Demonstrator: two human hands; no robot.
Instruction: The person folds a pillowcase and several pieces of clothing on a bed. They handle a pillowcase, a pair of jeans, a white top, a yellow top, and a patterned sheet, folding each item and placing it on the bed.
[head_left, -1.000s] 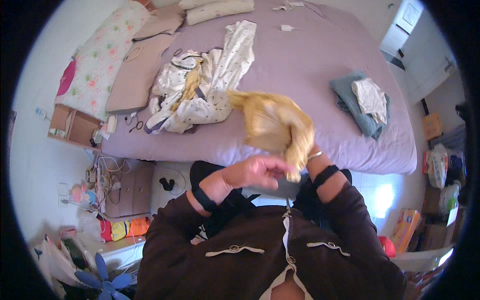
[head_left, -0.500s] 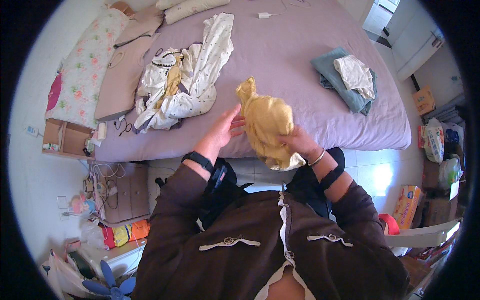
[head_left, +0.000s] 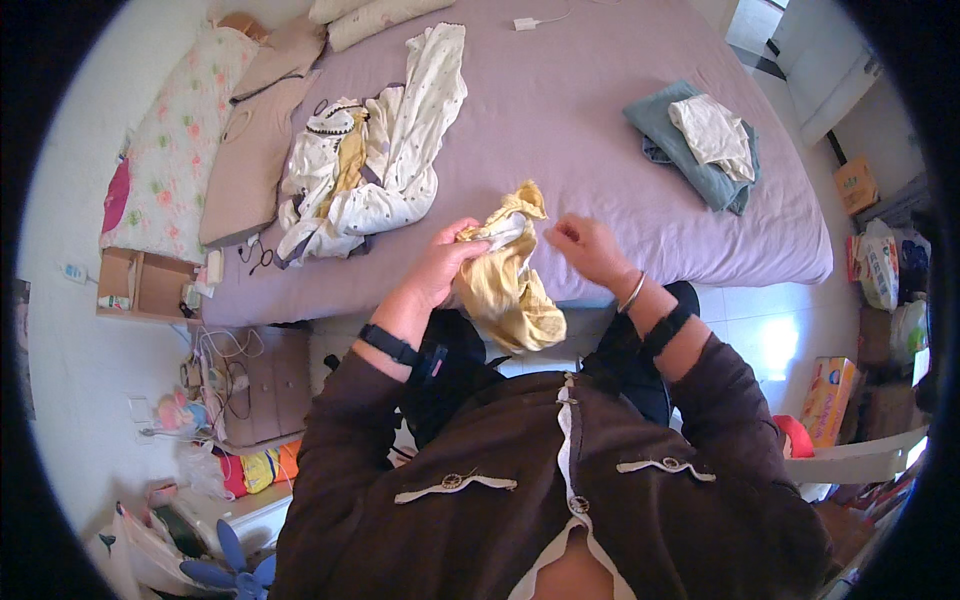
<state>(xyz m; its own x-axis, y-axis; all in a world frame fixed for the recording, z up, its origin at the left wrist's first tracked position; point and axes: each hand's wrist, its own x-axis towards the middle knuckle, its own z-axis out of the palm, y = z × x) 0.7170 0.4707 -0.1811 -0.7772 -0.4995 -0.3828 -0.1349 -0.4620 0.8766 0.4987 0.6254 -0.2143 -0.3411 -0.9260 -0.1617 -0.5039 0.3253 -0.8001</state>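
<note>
Lengthwise toward bed (head_left: 560, 120), yellow cloth (head_left: 507, 290), in left hand (head_left: 440, 264)

Yellow garment (head_left: 508, 305): rumpled, whitish patch near top, held up midair.

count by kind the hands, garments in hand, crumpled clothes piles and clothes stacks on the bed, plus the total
Hands, left hand and right hand: 2
Garment in hand, yellow garment: 1
Crumpled clothes pile: 1
Clothes stack: 1
Total: 5
</note>
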